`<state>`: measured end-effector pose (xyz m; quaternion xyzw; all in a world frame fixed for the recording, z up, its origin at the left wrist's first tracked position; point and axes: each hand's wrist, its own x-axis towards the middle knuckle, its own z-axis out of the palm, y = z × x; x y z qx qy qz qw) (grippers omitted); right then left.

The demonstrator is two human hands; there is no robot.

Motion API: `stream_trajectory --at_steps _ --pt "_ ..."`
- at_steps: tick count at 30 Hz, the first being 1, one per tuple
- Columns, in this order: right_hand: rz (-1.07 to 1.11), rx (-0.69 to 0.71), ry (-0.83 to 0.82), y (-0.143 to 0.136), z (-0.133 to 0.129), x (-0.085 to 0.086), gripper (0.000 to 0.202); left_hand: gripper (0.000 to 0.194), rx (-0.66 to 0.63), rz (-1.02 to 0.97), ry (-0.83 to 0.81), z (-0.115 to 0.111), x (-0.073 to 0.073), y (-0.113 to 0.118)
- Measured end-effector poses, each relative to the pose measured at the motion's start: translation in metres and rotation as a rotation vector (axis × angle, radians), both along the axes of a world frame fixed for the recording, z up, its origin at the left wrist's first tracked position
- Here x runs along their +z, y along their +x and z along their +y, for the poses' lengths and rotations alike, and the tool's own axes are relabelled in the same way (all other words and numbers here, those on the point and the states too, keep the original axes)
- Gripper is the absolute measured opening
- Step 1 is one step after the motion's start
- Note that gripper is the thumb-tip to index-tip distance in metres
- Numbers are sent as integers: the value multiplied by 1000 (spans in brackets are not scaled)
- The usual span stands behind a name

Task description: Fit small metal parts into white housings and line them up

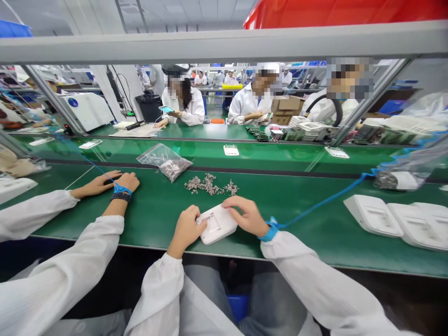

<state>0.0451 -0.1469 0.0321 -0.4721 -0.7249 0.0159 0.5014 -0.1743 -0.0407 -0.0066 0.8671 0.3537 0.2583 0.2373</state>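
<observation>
A white plastic housing (pixel 221 229) with a recess in its face lies tilted near the front edge of the green table. My left hand (pixel 186 228) grips its left side, thumb over the face. On the upper right corner of the housing rests my right hand (pixel 247 214), with bent fingers and a blue strap at the wrist. Small metal parts (pixel 210 185) lie in loose piles just beyond the housing. Behind them to the left is a clear bag (pixel 171 164) filled with similar small parts.
Two hands of a co-worker (pixel 125 183) rest on the table at the left. Several white housings (pixel 376 215) stand at the right. A blue coiled cord (pixel 325 199) runs from my right wrist. Beyond, a green belt (pixel 196 151) carries white pieces; a frame bar (pixel 224 44) crosses above.
</observation>
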Motion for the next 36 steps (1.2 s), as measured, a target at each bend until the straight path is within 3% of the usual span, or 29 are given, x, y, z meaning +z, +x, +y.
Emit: stream_trajectory --at_steps 1,3,7,8,9,11,12,13,15,17,19,21,23,25,27,29,31,36 --pt "-63 -121 50 22 -13 -2 18 19 28 22 13 2 1 -8" --pt "-301 -496 87 79 -47 -9 17 19 108 71 49 10 1 -30" --pt "-729 -1274 -207 194 -130 -33 49 22 326 184 128 35 1 -78" --pt "-772 -1372 -315 209 -146 -39 52 21 422 209 161 39 2 -84" --pt "-815 -1385 -386 217 -158 -44 53 19 544 218 213 42 4 -86" --pt "-883 -1302 -447 205 -170 -49 54 18 754 174 358 39 10 -73" --pt "-905 -1233 -443 188 -170 -49 55 18 774 121 426 34 14 -58" --pt "-914 -1176 -440 166 -167 -46 55 18 713 62 472 27 19 -38" --pt "-862 -1098 -430 114 -153 -34 56 17 336 -32 443 8 26 12" --pt "-747 -992 -436 69 -130 -14 50 20 -46 -23 310 -12 29 64" --pt "-651 -867 -439 42 -100 9 37 26 -252 19 211 -29 27 104" --pt "-612 -696 -399 37 -63 30 24 31 -321 58 181 -36 21 127" --pt "-627 -500 -447 49 -22 44 17 33 -348 57 161 -35 15 133" --pt "-668 -325 -555 70 17 47 15 33 -411 29 122 -29 11 128" --pt "-798 -91 -559 91 45 40 21 34 -504 9 120 -22 9 119" --pt "-914 110 -459 107 58 25 25 33 -571 -15 179 -17 7 114" --pt "-914 157 -349 117 58 7 26 30 -579 -67 260 -14 3 114" --pt "-675 1 -257 121 42 -24 29 24 -430 -208 341 -2 -5 125"
